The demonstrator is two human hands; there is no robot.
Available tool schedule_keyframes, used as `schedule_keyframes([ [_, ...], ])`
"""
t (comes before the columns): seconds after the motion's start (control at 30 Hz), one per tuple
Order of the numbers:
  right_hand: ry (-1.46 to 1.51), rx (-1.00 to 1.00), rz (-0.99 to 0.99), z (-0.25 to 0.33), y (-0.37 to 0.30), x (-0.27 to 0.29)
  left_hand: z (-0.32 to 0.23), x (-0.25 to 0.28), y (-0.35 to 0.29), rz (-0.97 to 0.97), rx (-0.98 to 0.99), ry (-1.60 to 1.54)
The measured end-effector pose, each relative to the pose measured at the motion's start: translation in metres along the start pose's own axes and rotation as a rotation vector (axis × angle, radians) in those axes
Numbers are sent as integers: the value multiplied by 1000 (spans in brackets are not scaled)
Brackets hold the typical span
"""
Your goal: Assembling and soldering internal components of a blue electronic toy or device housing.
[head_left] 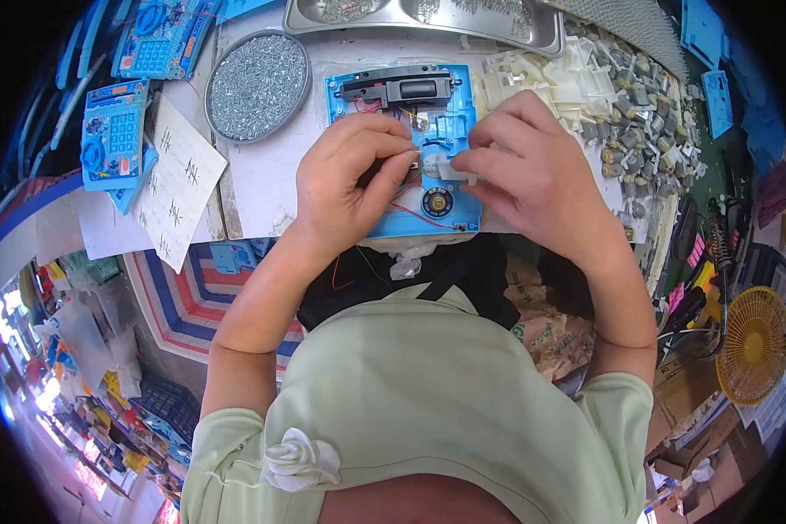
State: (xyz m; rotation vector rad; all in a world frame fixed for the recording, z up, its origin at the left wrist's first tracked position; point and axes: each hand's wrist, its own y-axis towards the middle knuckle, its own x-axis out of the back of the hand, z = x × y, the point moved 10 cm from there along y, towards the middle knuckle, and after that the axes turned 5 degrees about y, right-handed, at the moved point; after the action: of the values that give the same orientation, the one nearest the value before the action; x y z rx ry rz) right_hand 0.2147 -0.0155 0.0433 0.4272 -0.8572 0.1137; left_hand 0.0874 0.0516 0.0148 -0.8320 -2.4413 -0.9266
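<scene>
An open blue plastic toy casing (pixel 450 122) lies on the white worktable, with a black module (pixel 402 87) at its far end, a small round speaker (pixel 437 202) near me and red wires across it. My left hand (pixel 349 179) rests on the casing's left half, fingertips pinching at a small part in the middle. My right hand (pixel 524 162) holds a small white plastic piece (pixel 456 168) against the casing's centre. Both hands meet above the speaker.
A round tin of small screws (pixel 258 85) sits to the left, a metal tray (pixel 428 17) at the far edge. White plastic parts (pixel 555 79) and grey pieces (pixel 642 113) are heaped on the right. Finished blue toys (pixel 113 131) and a tally sheet (pixel 179 179) lie left; a yellow fan (pixel 754 343) stands lower right.
</scene>
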Motion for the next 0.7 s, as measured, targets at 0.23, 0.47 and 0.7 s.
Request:
schedule_keyframes([
  [0.23,372,-150,-196,-51,-29,-19,5,0,-1,12,52,-80],
  [0.47,66,-107,-88,-22,-15,-20,2,-5,1,65,12,-71],
  [0.7,-155,-114,-110,-4,-23,-15,-1,-8,1,80,-30,-24],
])
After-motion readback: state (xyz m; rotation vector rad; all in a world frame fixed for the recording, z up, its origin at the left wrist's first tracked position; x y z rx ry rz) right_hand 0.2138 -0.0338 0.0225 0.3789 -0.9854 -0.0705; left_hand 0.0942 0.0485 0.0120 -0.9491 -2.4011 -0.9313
